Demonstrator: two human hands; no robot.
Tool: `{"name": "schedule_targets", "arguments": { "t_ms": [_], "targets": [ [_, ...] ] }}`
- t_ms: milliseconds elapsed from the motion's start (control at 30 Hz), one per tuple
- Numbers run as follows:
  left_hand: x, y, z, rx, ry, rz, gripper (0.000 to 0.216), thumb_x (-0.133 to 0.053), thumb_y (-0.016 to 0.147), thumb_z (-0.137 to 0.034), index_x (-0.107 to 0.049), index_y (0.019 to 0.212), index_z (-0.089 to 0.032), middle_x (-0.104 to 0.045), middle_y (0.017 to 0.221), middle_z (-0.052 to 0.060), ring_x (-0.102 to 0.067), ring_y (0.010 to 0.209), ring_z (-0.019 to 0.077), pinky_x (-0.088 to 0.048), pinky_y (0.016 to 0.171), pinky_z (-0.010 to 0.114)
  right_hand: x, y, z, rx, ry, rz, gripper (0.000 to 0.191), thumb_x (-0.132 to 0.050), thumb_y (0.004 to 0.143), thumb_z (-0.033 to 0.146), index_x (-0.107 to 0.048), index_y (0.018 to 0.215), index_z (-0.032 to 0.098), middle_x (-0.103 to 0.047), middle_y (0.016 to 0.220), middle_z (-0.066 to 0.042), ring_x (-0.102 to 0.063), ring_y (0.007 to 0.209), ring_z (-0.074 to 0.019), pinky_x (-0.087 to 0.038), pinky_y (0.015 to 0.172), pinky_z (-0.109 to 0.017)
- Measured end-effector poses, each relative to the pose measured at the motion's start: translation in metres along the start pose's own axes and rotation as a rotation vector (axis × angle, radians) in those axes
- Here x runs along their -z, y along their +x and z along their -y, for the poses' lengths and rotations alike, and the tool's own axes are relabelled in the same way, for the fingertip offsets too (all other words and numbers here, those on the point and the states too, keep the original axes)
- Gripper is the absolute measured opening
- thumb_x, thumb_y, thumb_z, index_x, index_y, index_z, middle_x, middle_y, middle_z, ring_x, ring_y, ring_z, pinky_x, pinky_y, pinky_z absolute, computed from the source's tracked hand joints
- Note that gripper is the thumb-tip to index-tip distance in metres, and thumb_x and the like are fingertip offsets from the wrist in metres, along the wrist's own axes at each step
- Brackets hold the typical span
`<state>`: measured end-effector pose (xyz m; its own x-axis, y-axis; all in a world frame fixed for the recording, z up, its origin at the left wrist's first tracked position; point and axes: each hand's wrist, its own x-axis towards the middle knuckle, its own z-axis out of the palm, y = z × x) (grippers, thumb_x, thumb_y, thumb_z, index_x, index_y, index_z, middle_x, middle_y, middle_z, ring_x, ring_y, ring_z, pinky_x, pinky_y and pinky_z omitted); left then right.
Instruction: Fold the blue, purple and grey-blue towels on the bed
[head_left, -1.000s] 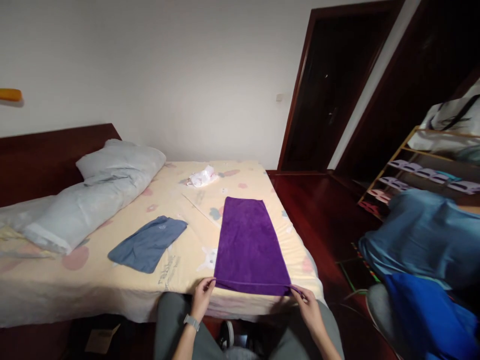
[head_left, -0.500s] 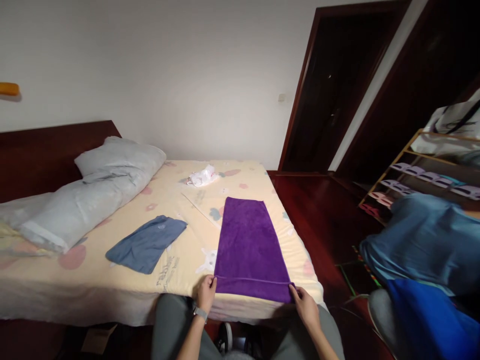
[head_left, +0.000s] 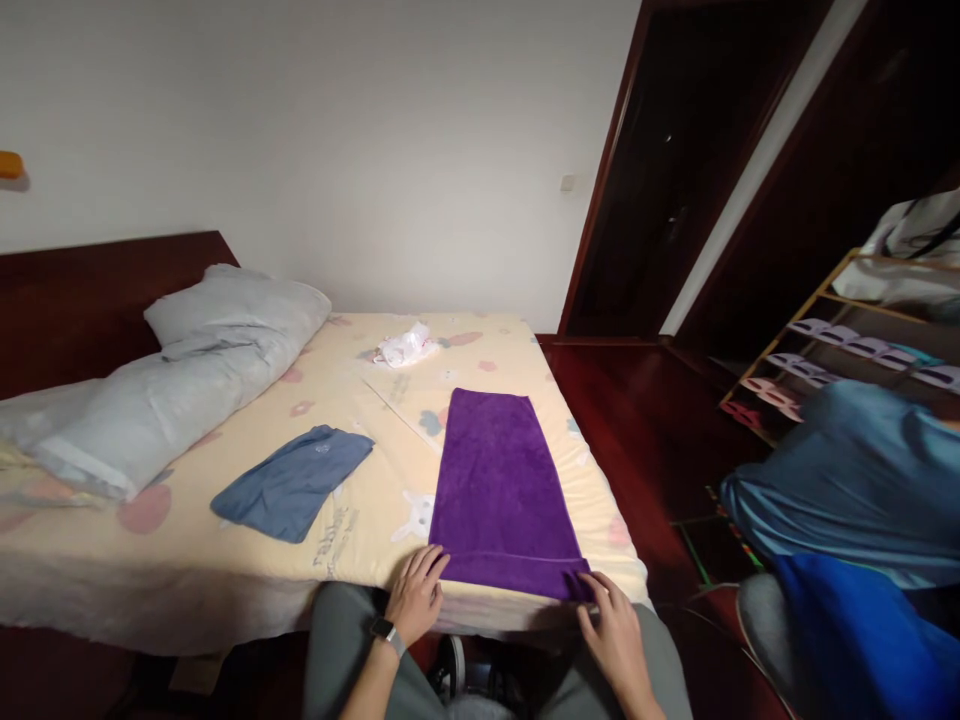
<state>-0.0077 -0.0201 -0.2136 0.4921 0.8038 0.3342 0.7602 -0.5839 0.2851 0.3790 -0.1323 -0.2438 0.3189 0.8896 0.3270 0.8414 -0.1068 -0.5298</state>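
A purple towel [head_left: 499, 485] lies flat and lengthwise on the bed [head_left: 360, 520], its near edge at the mattress edge. My left hand [head_left: 416, 597] rests on the towel's near left corner with the fingers stretched out flat; a watch is on that wrist. My right hand [head_left: 616, 625] is at the near right corner, fingers curled onto the towel's edge. My knees in grey trousers are just below the mattress edge.
A folded blue-grey cloth [head_left: 294, 482] lies left of the towel. Grey pillows [head_left: 172, 380] sit by the dark headboard, and a white crumpled bag [head_left: 405, 347] lies at the far side. Blue fabric [head_left: 847, 480] and a shoe rack [head_left: 840, 350] stand at right, with a dark doorway [head_left: 660, 180] behind.
Both hands held the towel's near corners pinched and slightly lifted; they have moved forward and laid the near edge down on the bed. My left hand's fingers have flattened.
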Motion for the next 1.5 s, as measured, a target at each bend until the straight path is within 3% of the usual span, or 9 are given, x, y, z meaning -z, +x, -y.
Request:
{"name": "schedule_targets", "arguments": {
  "t_ms": [167,367,533,700,867,1000,1167,1367,1500],
  "targets": [
    [0.000,0.002,0.012,-0.001,-0.015,0.152,0.066,-0.053,0.087,-0.014,-0.049,0.151,-0.032,-0.052,0.158,0.001,-0.048,0.145,0.0236,-0.043,0.121,0.048,-0.010,0.010,-0.011,0.123,-0.007,0.123,0.055,-0.051,0.084,0.022,-0.059,0.138,0.024,-0.066,0.140,-0.010,-0.061,0.130,-0.0297,-0.051,0.111,-0.051],
    [-0.011,0.004,0.023,0.130,-0.224,0.040,0.049,-0.045,0.093,-0.017,-0.061,0.138,-0.027,-0.065,0.144,0.005,-0.059,0.135,0.0210,-0.048,0.117,0.045,-0.011,0.026,-0.022,0.101,0.114,0.110,0.042,-0.050,0.089,0.031,-0.068,0.126,0.021,-0.072,0.130,-0.012,-0.067,0.122,-0.0289,-0.053,0.111,-0.053],
    [-0.020,0.011,0.028,0.390,-0.497,-0.079,0.034,-0.045,0.096,-0.035,-0.069,0.118,-0.026,-0.076,0.125,0.008,-0.070,0.119,0.0238,-0.055,0.107,0.044,-0.010,0.031,-0.022,-0.115,0.309,0.054,0.042,-0.048,0.091,0.046,-0.072,0.114,0.020,-0.076,0.121,-0.013,-0.069,0.117,-0.0298,-0.053,0.108,-0.053],
    [-0.022,0.030,0.029,0.510,-0.649,-0.158,0.037,-0.048,0.093,-0.048,-0.070,0.109,-0.023,-0.077,0.116,0.010,-0.071,0.114,0.0261,-0.056,0.104,0.044,-0.006,0.050,-0.009,-0.263,0.418,0.080,0.051,-0.047,0.089,0.060,-0.070,0.109,0.020,-0.077,0.116,-0.014,-0.070,0.111,-0.0299,-0.056,0.101,-0.046],
    [-0.026,0.041,0.026,0.583,-0.568,-0.261,0.042,-0.044,0.092,-0.052,-0.068,0.108,-0.022,-0.077,0.115,0.014,-0.072,0.111,0.0294,-0.058,0.099,0.048,-0.001,0.066,0.000,-0.320,0.374,0.079,0.052,-0.035,0.092,0.062,-0.066,0.105,0.022,-0.078,0.103,-0.013,-0.074,0.098,-0.0294,-0.058,0.090,-0.044],
    [-0.036,0.019,0.021,0.571,-0.486,-0.320,0.043,-0.041,0.096,-0.052,-0.067,0.112,-0.022,-0.077,0.115,0.014,-0.074,0.109,0.0298,-0.060,0.095,0.047,0.002,0.052,-0.004,-0.342,0.328,0.050,0.053,-0.032,0.092,0.063,-0.064,0.106,0.023,-0.078,0.110,-0.016,-0.073,0.105,-0.0311,-0.057,0.093,-0.044],
    [-0.037,-0.008,0.011,0.518,-0.340,-0.264,0.044,-0.036,0.101,-0.050,-0.067,0.112,-0.020,-0.078,0.109,0.015,-0.075,0.101,0.0294,-0.061,0.089,0.046,0.004,0.027,-0.005,-0.334,0.155,0.125,0.055,-0.028,0.095,0.059,-0.066,0.111,0.023,-0.078,0.112,-0.018,-0.073,0.106,-0.0336,-0.055,0.092,-0.045],
    [-0.030,0.010,0.003,0.455,-0.077,-0.154,0.036,-0.037,0.104,-0.037,-0.069,0.100,-0.022,-0.078,0.094,0.010,-0.075,0.086,0.0253,-0.058,0.079,0.037,0.000,0.034,0.000,-0.308,-0.066,0.171,0.056,-0.025,0.098,0.053,-0.065,0.118,0.019,-0.080,0.102,-0.017,-0.076,0.093,-0.0311,-0.055,0.081,-0.041],
    [-0.033,0.014,-0.003,0.478,0.083,-0.184,0.033,-0.040,0.104,-0.032,-0.071,0.100,-0.022,-0.078,0.094,0.010,-0.074,0.087,0.0257,-0.056,0.080,0.036,-0.002,0.038,0.002,-0.213,-0.258,0.166,0.057,-0.021,0.101,0.048,-0.064,0.122,0.018,-0.078,0.089,-0.017,-0.075,0.082,-0.0311,-0.053,0.077,-0.042]
  ]
}}
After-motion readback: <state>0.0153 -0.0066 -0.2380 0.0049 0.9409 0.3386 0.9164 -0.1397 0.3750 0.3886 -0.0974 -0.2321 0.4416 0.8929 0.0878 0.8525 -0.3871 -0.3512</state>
